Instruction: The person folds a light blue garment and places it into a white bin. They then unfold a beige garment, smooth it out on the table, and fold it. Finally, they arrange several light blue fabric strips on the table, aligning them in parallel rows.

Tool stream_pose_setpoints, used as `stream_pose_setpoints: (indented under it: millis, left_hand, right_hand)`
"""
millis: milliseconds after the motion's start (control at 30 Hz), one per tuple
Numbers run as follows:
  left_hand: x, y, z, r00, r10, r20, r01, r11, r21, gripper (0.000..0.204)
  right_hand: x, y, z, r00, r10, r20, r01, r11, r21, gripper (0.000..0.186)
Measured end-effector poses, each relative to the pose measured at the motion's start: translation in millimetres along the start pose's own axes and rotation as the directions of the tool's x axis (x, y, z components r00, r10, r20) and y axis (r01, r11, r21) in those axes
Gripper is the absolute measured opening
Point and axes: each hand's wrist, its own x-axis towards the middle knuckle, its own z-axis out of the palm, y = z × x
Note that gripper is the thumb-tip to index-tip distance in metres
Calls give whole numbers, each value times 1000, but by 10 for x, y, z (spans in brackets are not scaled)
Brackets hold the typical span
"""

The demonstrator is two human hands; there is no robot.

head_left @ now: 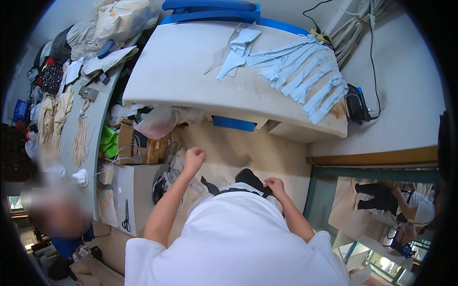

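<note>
My left hand [194, 160] is raised out in front of my body on the left, over the floor. Its fingers are curled closed and nothing shows in them. Close to my right hip, my right hand [274, 186] has its fingers bent in a pinch. A black strap [266, 191] at my waist runs close to those fingertips; whether they grip it I cannot make out. Another black strap end [208, 185] sticks out at the left of my waist, apart from my left hand.
Ahead stands a white-topped table [171, 71] with light blue fabric strips [296, 66] and a black device [357, 105]. Left are a cardboard box [136, 143], a white cabinet [143, 190] with scissors [126, 215], and a long cluttered table [90, 124]. A blurred person [57, 205] is beyond. Reflecting glass [343, 200] stands right.
</note>
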Motion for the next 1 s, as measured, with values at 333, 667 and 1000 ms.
stream_pose_setpoints:
  millis: [333, 667, 1000]
  left_hand:
    - [2005, 1338, 458, 968, 152, -201, -76, 937, 341, 33]
    - [3571, 2608, 689, 954, 79, -290, 141, 733, 665, 68]
    - [3914, 2392, 963, 947, 318, -33, -214, 706, 675, 39]
  right_hand:
    - [1887, -2504, -420, 993, -72, 91, 49, 971, 233, 19]
    - [2922, -3099, -264, 1000, 12, 22, -17, 964, 265, 17]
    - [3060, -3455, 195, 966, 247, -74, -195, 887, 418, 15]
